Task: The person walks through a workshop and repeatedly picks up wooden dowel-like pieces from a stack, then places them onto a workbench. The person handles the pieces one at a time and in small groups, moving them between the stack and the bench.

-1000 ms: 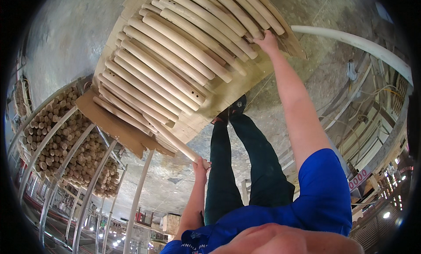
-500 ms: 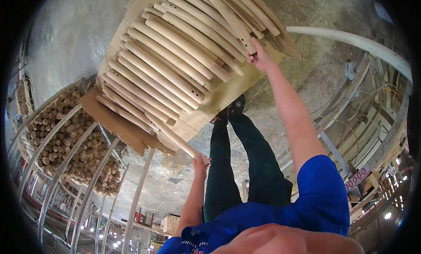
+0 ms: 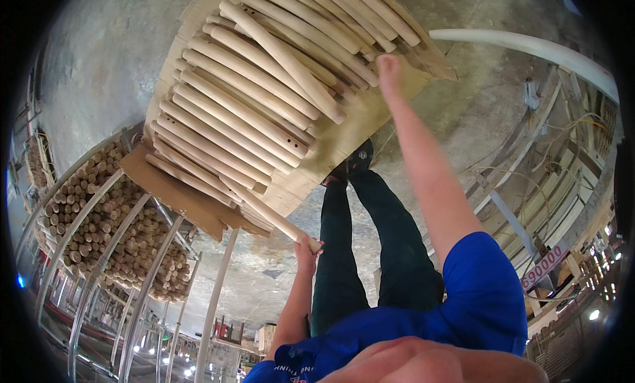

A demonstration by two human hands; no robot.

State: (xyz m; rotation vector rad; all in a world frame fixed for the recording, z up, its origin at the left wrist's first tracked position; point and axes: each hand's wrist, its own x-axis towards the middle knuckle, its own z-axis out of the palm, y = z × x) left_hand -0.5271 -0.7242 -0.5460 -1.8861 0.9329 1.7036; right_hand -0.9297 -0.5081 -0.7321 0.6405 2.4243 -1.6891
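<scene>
On pallet, stick (image 3: pixel 268 214) diagonal, left hand (image 3: pixel 305 245) gripping

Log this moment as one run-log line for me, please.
left hand: grip shut on wooden rod end | right hand: on stacked rods, grip unclear | stacked rods lie on cardboard sheet | rack of dowels at left

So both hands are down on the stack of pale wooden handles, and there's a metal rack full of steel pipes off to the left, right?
Not quite. In the head view the rack holds round wooden dowels, not steel pipes. The rest stands: the left hand and right hand are on the pale wooden handles.
</scene>
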